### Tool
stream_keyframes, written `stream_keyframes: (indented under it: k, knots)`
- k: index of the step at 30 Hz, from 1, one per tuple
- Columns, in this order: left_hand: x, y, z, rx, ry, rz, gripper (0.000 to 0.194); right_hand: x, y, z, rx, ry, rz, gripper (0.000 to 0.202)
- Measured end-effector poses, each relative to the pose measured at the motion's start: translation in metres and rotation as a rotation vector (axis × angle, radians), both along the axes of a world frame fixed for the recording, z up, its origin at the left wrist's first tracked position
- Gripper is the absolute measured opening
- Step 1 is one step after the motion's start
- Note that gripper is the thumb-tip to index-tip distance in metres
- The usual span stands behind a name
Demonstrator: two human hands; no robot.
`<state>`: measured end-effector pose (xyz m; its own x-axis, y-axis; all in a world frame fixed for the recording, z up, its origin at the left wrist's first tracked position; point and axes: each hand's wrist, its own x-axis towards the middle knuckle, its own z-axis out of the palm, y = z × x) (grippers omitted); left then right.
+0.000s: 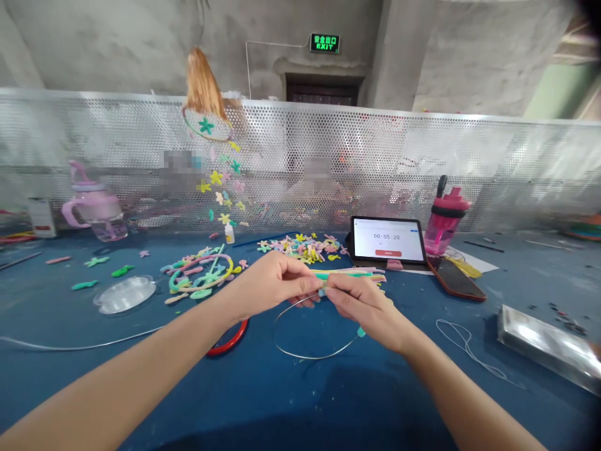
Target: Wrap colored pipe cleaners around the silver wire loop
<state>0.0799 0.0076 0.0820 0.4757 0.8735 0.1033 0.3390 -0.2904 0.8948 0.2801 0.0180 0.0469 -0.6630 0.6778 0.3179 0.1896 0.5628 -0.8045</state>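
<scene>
A thin wire ring [312, 358] hangs between my two hands above the blue table. My left hand [277, 282] pinches its upper part at the left. Close beside it, my right hand [364, 304] has its fingers closed on the ring near a small light blue piece [322, 292]. A teal bit [361, 332] shows on the ring below my right hand. Behind my fingers lie long green and pale pink strips [350, 274]. The exact grip of the fingertips is partly hidden.
Behind are a heap of small coloured flowers [305, 248], a tablet [387, 240] and a pink bottle [446, 219]. Coloured rings [201, 275], a clear dish [126, 294] and a red ring [228, 346] lie left; a phone [455, 279] and a metallic box [547, 344] lie right.
</scene>
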Motion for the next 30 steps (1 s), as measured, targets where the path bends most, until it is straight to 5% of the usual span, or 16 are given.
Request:
stream_keyframes:
  k: [4, 9, 21, 26, 30]
  knots:
    - [0.006, 0.009, -0.001, -0.173, -0.056, -0.087, 0.021, 0.002, 0.0, 0.001, -0.003, -0.004, 0.05, 0.031]
    - [0.005, 0.008, 0.003, -0.075, 0.01, -0.171, 0.017, 0.004, -0.001, 0.001, 0.016, -0.024, 0.038, 0.034]
    - [0.012, -0.019, 0.011, 0.878, 0.669, -0.036, 0.019, 0.002, -0.002, 0.0, -0.035, 0.001, 0.04, 0.036]
    - [0.018, -0.033, 0.002, 1.332, 0.968, 0.015, 0.014, 0.003, -0.004, 0.0, -0.034, 0.004, 0.045, 0.033]
    - [0.024, -0.041, -0.007, 1.537, 1.124, 0.086, 0.013, 0.004, -0.005, 0.0, -0.027, 0.027, 0.029, 0.035]
